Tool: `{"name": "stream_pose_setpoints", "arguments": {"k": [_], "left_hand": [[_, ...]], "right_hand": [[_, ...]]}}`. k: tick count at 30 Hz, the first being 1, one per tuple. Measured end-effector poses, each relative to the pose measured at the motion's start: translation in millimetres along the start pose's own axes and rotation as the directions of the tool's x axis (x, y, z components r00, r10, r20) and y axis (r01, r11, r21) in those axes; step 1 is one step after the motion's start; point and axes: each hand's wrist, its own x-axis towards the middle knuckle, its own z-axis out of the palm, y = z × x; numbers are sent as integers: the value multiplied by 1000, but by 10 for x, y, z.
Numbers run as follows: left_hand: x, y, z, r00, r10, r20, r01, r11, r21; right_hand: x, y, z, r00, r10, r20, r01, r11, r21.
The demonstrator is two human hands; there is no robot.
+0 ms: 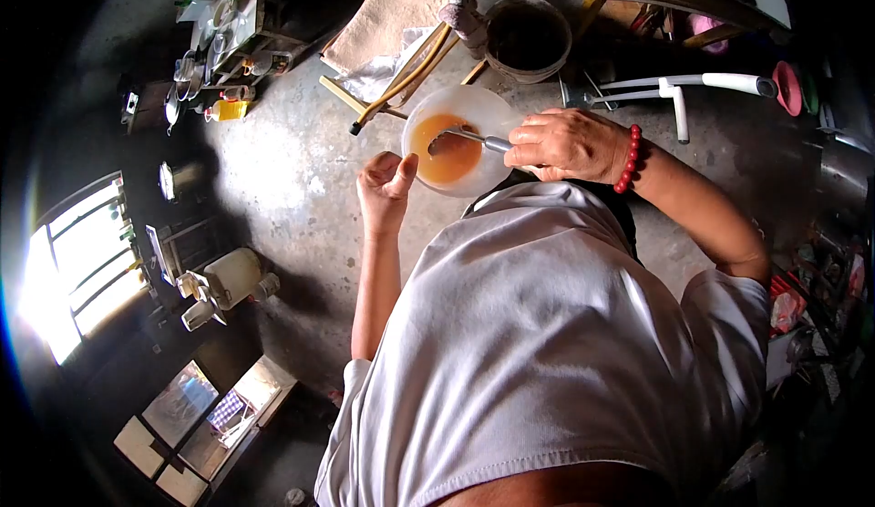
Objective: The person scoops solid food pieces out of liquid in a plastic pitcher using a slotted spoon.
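A translucent white plastic bowl [489,175] holding cloudy orange liquid [442,162] is in front of my torso, near the middle of the head view. My left hand [384,181] grips its left rim, with the thumb uppermost and the fingers curled; part of that grip is hidden. Closed around the handle of a metal spoon [473,135] is my right hand [567,145], over the bowl's right side. The spoon's head dips into the liquid, so its full shape cannot be made out. A red bead bracelet [628,159] circles my right wrist.
Beyond the bowl stand a chair with a pinkish towel [387,22] and a dark bucket [528,37]. A metal frame with white grips [679,83] lies to the right. An oil bottle [227,109] stands on the concrete floor [305,197] at left, near a cluttered table.
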Motion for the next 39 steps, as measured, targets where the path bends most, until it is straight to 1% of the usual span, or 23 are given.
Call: {"name": "stream_pose_setpoints", "arguments": {"k": [1,2,4,5,7,8,10,11,13,14,16,17,18,20,22,24,27,30,32,35,39], "left_hand": [[-5,-8,10,1000,-8,-9,8,1000,2],[-10,9,22,1000,-8,-9,8,1000,1],[-18,58,35,999,-30,-22,30,1000,2],[-18,45,32,999,-30,-22,30,1000,2],[-6,8,24,999,-22,-31,23,1000,22],[-7,5,19,999,-22,-30,23,999,22],[-6,4,11,999,-25,-30,27,999,48],[-5,-10,6,999,-25,-30,26,999,48],[-2,-46,-3,1000,-12,-29,13,1000,16],[0,-49,-13,999,-12,-30,12,1000,16],[-11,-48,-35,999,-30,-25,30,999,13],[-14,-36,-38,999,-30,-26,30,999,13],[-17,-22,-33,999,-28,-31,29,1000,12],[-25,-21,-25,999,-27,-35,27,1000,8],[-32,-31,-19,998,-47,-32,46,999,-27],[-38,-29,-28,998,-54,-26,53,998,-32],[-44,-9,-25,998,-62,-24,61,998,-23],[-47,-28,-29,998,-58,-34,58,998,-12],[-50,-40,-29,998,-54,-37,53,998,-17],[-57,-50,-34,998,-54,-45,54,999,-2],[-51,-82,-52,995,-79,-53,79,997,-7]], "right_hand": [[7,-19,-5,999,37,27,-38,999,35],[6,-26,2,999,37,28,-38,999,35],[6,-35,23,999,20,-32,-18,998,61],[10,-41,25,999,20,-32,-18,998,61],[20,-46,21,999,41,5,-42,992,120],[23,-31,51,999,42,4,-42,992,120],[26,16,131,994,16,-109,8,976,216],[30,18,129,994,16,-110,8,977,215],[41,19,111,995,85,-60,-62,948,312],[47,25,102,995,84,-60,-61,948,311],[55,31,83,989,125,-81,-90,937,338],[58,25,71,985,111,-132,-58,934,354],[54,22,54,985,111,-131,-58,934,353],[37,16,18,976,165,-144,-100,921,377],[27,20,-2,977,149,-154,-83,926,368],[14,-15,-34,970,188,-153,-120,921,372],[-1,-77,-121,967,227,-117,-165,905,391],[-26,-100,-148,956,266,-120,-193,884,426],[-43,-91,-163,957,256,-135,-178,889,422],[-60,-99,-186,948,233,-216,-136,911,389],[-78,-137,-248,942,270,-197,-172,898,406]]}}
